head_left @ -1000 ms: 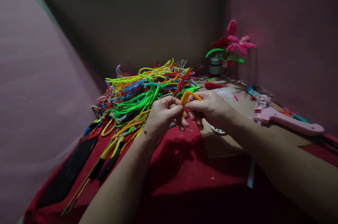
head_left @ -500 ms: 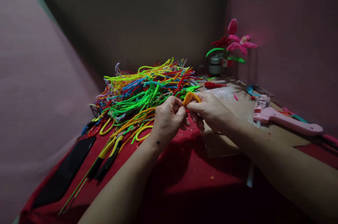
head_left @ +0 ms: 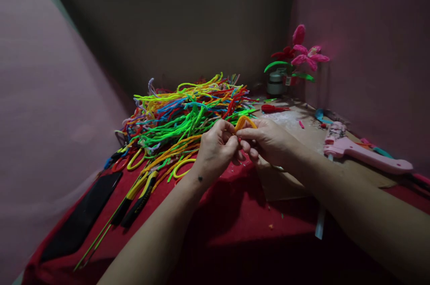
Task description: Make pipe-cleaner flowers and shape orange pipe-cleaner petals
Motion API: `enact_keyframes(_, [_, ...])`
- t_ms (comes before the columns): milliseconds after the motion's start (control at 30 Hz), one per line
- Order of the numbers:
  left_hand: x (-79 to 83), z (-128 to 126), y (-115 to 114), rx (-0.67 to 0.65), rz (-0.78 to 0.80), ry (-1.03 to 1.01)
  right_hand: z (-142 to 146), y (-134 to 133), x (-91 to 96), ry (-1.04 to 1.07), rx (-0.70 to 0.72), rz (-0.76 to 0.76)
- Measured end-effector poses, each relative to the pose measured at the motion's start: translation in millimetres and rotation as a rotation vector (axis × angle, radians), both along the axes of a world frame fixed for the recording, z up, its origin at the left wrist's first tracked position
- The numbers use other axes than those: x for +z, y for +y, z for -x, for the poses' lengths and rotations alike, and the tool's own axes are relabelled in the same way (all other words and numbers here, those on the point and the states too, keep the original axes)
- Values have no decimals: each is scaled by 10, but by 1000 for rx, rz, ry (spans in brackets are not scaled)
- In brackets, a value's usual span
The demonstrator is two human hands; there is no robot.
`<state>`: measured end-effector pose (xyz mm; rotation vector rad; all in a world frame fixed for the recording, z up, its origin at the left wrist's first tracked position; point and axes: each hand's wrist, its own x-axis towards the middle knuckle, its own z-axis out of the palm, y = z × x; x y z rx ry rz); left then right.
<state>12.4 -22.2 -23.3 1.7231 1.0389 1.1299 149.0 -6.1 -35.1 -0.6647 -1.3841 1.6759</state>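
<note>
An orange pipe cleaner [head_left: 246, 121], bent into a loop, is held up between my two hands above the red cloth. My left hand [head_left: 220, 144] pinches its near end with thumb and forefinger. My right hand [head_left: 265, 137] grips the other side, thumb pressed over the fold, the fingertips of both hands almost touching. Just behind them lies a big pile of pipe cleaners [head_left: 188, 119] in green, yellow, orange, blue and red. The exact pinch point is partly hidden by the fingers.
Yellow-and-black pliers [head_left: 143, 200], yellow-handled scissors [head_left: 183, 168] and a black phone-like slab [head_left: 83, 213] lie left on the red cloth [head_left: 231, 222]. To the right, a pink glue gun [head_left: 366, 153] rests on cardboard [head_left: 285, 184]. Pink pipe-cleaner flowers [head_left: 309, 55] stand behind.
The hands have drawn slightly closer together, and the right thumb now reaches further over the orange loop. The whole view has shifted very little.
</note>
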Motion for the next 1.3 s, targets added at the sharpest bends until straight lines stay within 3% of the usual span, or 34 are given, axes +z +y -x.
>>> enact_keyframes(167, [68,21,-4,48,24,-15,-42,-21,73,75,23,70])
enact_keyframes(333, [100,37,-1,100,21,-20,-40,-31,99,76,28,-16])
enact_keyframes(600, [49,33,3,-42,31,12,-11,-38,70,4,10,-83])
enact_keyframes(767, [51,45,37,-89,68,51,21,-60,107,-262,-194,-266])
enact_keyframes(900, [74,55,38,-91,73,64,14,-56,136,-165,-321,-388])
enact_keyframes(1033, [111,59,29,-138,119,100,-13,-21,109,-58,-340,-301])
enact_keyframes(1167, [144,71,29,-125,165,135,-19,18,64,81,-343,-145])
enact_keyframes(1300, [120,107,68,-91,176,167,-28,43,50,153,-365,-94])
